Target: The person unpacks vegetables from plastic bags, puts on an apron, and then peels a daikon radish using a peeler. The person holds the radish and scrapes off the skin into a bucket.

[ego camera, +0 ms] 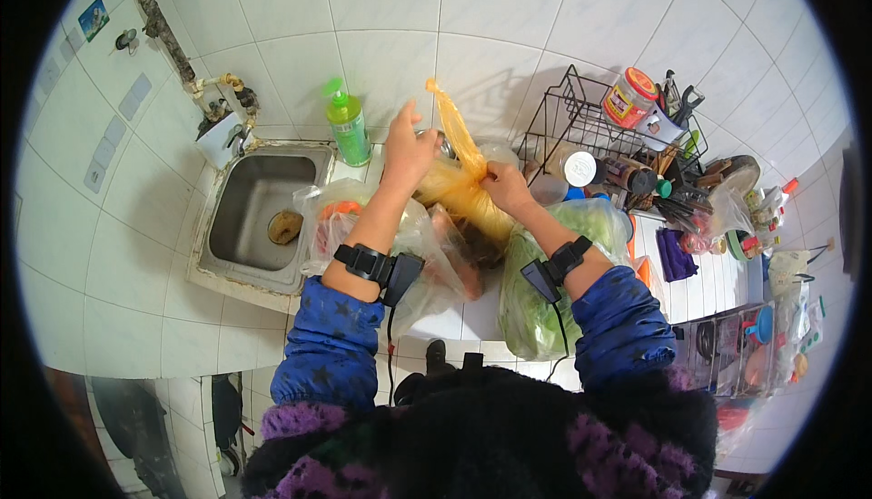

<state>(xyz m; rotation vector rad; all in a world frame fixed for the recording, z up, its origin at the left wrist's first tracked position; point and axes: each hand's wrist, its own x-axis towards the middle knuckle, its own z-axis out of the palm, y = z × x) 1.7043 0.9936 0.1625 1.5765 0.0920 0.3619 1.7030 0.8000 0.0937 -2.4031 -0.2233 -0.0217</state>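
Observation:
A translucent yellow plastic bag (463, 189) stands over the counter, its long gathered neck pointing up toward the wall. My right hand (507, 186) grips this bag at the base of the neck. To the left of the neck, my left hand (411, 145) is raised with its fingers apart and holds nothing. Clear plastic bags (422, 254) lie below my left forearm, one with something orange (338, 210) inside. Reddish-brown contents (470, 237) show beneath the yellow bag; I cannot tell what they are. Under my right forearm lies a clear bag of green leafy vegetables (535, 295).
A steel sink (262, 206) with a round brown thing (285, 226) in it is at the left. A green pump bottle (349, 128) stands beside it. At the right are a black wire rack (572, 107), a red-lidded jar (630, 98), several other jars and a purple cloth (676, 255).

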